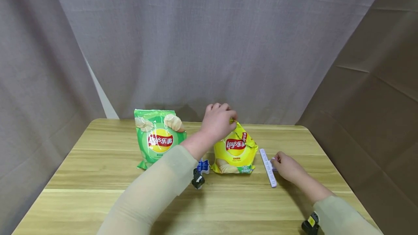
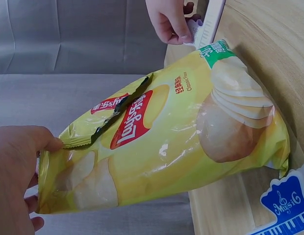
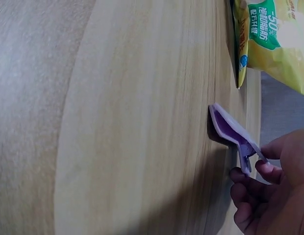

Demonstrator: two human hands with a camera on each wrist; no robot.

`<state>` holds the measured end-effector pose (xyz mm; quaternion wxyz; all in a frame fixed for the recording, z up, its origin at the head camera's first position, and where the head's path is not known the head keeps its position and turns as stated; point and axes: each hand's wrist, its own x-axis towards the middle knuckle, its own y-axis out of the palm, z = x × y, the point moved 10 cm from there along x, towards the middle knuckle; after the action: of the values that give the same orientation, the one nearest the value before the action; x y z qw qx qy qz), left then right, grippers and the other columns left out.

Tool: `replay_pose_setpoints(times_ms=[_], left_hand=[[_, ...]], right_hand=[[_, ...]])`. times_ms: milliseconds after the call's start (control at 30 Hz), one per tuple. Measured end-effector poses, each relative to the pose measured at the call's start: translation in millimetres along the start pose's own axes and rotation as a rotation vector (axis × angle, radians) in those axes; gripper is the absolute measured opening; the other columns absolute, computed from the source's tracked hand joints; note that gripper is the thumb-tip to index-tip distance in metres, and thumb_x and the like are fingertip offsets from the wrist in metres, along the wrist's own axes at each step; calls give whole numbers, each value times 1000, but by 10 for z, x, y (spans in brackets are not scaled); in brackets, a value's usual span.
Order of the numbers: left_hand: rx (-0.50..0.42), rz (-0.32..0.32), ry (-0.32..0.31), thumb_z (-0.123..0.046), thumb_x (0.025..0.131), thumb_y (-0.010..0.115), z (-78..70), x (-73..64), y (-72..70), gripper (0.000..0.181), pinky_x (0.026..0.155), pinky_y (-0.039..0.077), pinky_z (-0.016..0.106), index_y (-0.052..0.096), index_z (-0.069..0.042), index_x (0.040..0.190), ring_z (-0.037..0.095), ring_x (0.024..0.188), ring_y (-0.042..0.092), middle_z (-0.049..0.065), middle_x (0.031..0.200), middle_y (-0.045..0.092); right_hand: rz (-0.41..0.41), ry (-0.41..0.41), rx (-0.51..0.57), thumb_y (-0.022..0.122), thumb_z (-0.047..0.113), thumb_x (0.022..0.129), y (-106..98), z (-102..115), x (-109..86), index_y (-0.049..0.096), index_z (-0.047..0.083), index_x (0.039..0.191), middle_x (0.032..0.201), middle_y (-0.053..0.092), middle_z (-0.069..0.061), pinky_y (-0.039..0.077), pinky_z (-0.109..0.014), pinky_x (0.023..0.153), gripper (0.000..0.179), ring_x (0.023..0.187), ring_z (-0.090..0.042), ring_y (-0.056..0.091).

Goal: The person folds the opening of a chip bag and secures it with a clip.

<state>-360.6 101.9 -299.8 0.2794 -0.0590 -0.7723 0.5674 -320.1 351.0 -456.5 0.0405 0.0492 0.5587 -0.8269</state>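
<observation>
Head view: both arms reach over the wooden counter (image 1: 228,206); left forearm slants inward to the middle, right forearm comes in from the lower right.
Left hand (image 1: 218,122): raised, knuckles bent, thumb and fingers pinching the top edge of the yellow chip bag (image 1: 236,157).
Right hand (image 1: 287,168): low, near the counter; thumb and fingers narrow, gripping the handle of the purple clip (image 1: 268,169).
Yellow chip bag: upright on the counter, tilted; a dark-edged fold crosses its upper part, seen in the left wrist view.
Purple clip: just right of the yellow bag, apart from it, long bar slanting; contact with the counter cannot be told.
Green chip bag (image 1: 158,133): left of the yellow bag, logo facing forward.
Blue clip (image 2: 284,205): between the two bags, close by the yellow one's lower left corner; marked "Music", with piano keys.
In the way: left sleeve (image 1: 156,188) covers the green bag's lower right part; a black wrist camera (image 1: 197,179) partly hides the blue clip.
Backdrop: grey curtain (image 1: 209,46) behind the counter.
</observation>
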Motion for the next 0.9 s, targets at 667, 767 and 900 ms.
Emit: replay_pose_setpoints(times_ms=[667, 767, 900], left_hand=[[-3, 8, -6, -40, 95, 65, 3, 1, 15, 20, 107, 31, 44, 72, -31, 111, 18, 112, 49, -8, 120, 60], [-3, 7, -11, -40, 94, 65, 20, -2, 17, 21, 107, 30, 45, 72, -30, 111, 18, 113, 48, -7, 120, 60], [-8, 2, -8, -41, 94, 65, 21, -4, 18, 20, 108, 30, 45, 72, -30, 111, 18, 113, 49, -7, 120, 60]], right_hand=[[99, 177, 367, 58, 27, 95, 53, -166, 30, 59, -13, 113, 79, 57, -9, 46, -31, 57, 43, 69, -20, 53], [111, 190, 395, 60, 28, 95, 50, -167, 29, 62, -12, 110, 75, 56, -8, 46, -30, 57, 42, 66, -18, 52], [124, 204, 415, 60, 28, 95, 52, -178, 20, 63, -8, 106, 70, 54, -5, 43, -30, 57, 37, 65, -17, 50]])
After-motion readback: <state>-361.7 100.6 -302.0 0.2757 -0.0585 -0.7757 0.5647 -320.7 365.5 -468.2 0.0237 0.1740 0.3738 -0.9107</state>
